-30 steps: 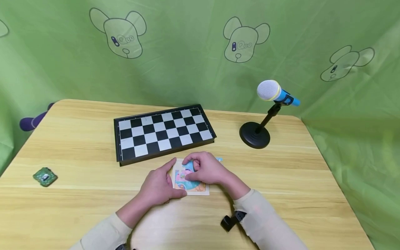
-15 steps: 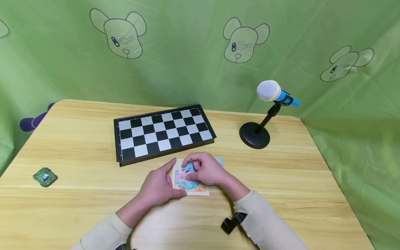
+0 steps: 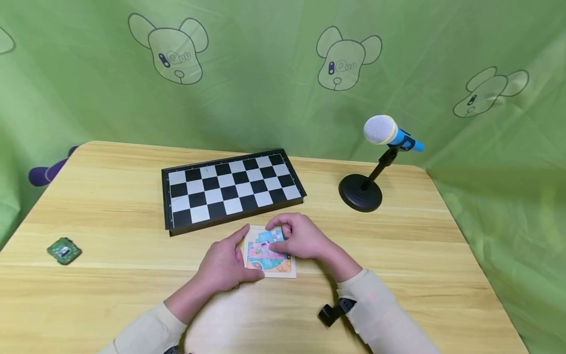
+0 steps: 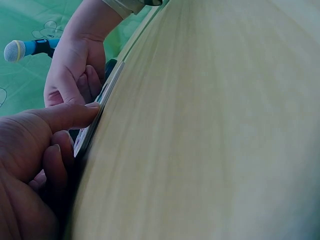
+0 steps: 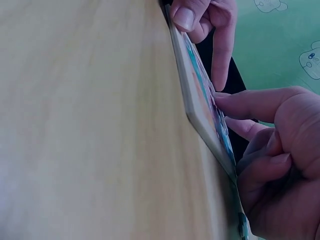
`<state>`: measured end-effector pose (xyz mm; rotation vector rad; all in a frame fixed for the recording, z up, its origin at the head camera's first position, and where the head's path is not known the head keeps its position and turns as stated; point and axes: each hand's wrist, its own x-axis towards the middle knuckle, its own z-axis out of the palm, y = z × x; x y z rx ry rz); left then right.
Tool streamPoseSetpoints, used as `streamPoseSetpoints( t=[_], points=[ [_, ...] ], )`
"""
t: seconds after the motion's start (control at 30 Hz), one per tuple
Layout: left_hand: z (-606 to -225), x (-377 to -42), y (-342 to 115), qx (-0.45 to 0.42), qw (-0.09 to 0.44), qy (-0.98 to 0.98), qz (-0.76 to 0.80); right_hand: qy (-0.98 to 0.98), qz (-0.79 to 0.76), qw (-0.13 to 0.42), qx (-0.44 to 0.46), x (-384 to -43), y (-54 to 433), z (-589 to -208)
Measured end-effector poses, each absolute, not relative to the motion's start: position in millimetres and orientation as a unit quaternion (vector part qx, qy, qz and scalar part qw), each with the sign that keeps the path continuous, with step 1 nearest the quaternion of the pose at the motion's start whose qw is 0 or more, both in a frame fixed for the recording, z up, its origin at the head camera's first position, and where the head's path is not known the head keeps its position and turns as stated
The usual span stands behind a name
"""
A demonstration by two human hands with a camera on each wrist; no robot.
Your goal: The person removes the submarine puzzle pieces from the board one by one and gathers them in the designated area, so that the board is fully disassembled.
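A small jigsaw puzzle [image 3: 268,260] with a pale frame and a pink, blue and orange picture lies on the table. My left hand [image 3: 224,263] holds its left side, index finger at the upper left corner and thumb along the lower edge. Over its upper right part, my right hand [image 3: 302,238] has thumb and index finger around a blue jigsaw piece [image 3: 277,236], the other fingers curled. In the right wrist view both fingertips rest at the picture surface of the puzzle [image 5: 204,92]. A loose bluish piece [image 5: 243,226] lies beside the frame there.
Behind the hands lies a folded black-and-white chessboard [image 3: 232,189]. A blue microphone [image 3: 393,133] on a round black stand [image 3: 360,192] is at the back right, and a green square object [image 3: 64,250] lies far left on the wooden table [image 3: 132,290].
My right hand has shifted slightly right and up across the puzzle, uncovering blue pieces in its upper left. The loose piece at the right is now hidden from the head view. My left hand stays put.
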<state>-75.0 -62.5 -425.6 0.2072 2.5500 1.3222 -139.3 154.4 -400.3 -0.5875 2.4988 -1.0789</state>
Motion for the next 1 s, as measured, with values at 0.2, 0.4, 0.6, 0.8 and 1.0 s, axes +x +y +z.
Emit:
streamPoseSetpoints(
  t=[0.2,0.4,0.6,0.8,1.0],
  points=[
    [-425.2,-75.3,-61.8,0.073,0.127,0.879,0.453,0.888,-0.373,0.180,-0.201,-139.6,154.7,-402.4],
    [-424.6,-74.8,-62.0,0.074,0.124,0.880,0.453,0.889,-0.370,0.175,-0.204,-140.9,153.2,-404.8],
    [-424.1,-74.2,-61.8,0.073,0.127,0.878,0.455,0.885,-0.386,0.166,-0.198,-138.3,153.3,-402.8],
    [-423.8,-74.0,-61.7,0.069,0.127,0.878,0.456,0.881,-0.408,0.156,-0.179,-133.8,156.3,-394.7],
    [-423.7,-73.8,-61.6,0.065,0.132,0.877,0.457,0.883,-0.415,0.141,-0.169,-132.1,164.4,-390.2]
  ],
)
